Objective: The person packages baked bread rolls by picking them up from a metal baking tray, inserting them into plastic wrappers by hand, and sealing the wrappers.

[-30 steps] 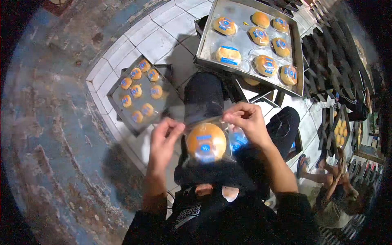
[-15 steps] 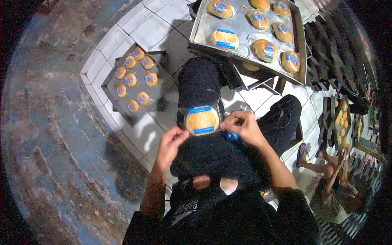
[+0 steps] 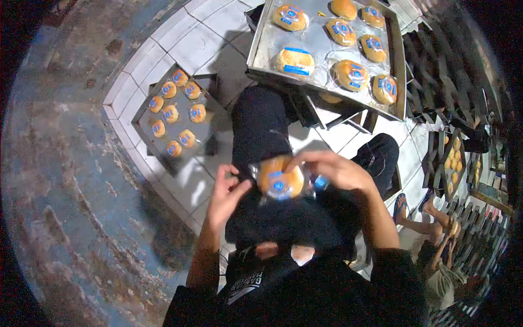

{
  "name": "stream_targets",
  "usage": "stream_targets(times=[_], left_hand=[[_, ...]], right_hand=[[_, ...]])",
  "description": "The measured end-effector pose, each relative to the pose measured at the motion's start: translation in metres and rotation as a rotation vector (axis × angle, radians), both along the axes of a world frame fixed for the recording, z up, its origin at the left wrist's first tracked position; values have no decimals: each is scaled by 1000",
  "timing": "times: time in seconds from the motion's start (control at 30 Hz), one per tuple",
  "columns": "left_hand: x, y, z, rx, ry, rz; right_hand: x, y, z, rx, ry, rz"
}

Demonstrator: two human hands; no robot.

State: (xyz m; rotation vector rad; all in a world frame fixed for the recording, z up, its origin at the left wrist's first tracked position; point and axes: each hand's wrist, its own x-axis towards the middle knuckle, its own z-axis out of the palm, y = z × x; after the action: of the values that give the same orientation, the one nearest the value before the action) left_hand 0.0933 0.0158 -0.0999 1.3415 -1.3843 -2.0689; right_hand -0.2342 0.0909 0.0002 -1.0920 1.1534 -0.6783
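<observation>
A bun in a clear wrapper with blue print is above my lap, blurred by motion, with a round blue logo facing up. My right hand is closed on its upper right side. Just left of the bun, my left hand has its thumb and fingers apart and holds nothing. Partly behind my right hand, a small blue and clear item rests on my lap; its kind is unclear.
In front of me a large metal tray bears several wrapped buns. Another tray with several wrapped buns lies lower on the left, on white floor tiles. A seated person is at right, near a tray of buns.
The wrapped bun has turned over, from its plain side with two blue bands to its logo side. My left hand has let go, while my right hand has moved over the bun.
</observation>
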Motion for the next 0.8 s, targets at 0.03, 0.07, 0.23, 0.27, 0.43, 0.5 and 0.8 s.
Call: stream_targets(times=[0.03, 0.07, 0.23, 0.27, 0.43, 0.5, 0.8], left_hand=[[-5, 0, 2, -49, -38, 26], [-6, 0, 0, -55, -21, 22], [-10, -7, 9, -67, -123, -28], [-11, -8, 15, -49, -149, -35], [-5, -1, 5, -89, -110, -25], [-9, 0, 14, -50, -127, 36], [-7, 10, 16, -271, -194, -13]], right_hand=[[-5, -8, 3, -83, -18, -146], [-11, -16, 7, -173, -27, -284], [-73, -137, 14, -546, 225, -978], [-98, -168, 2, -743, 222, -1003], [-200, -256, -51, -537, 528, -895], [-214, -250, -55, -582, 770, -851], [-49, -13, 12, 16, 707, 216]])
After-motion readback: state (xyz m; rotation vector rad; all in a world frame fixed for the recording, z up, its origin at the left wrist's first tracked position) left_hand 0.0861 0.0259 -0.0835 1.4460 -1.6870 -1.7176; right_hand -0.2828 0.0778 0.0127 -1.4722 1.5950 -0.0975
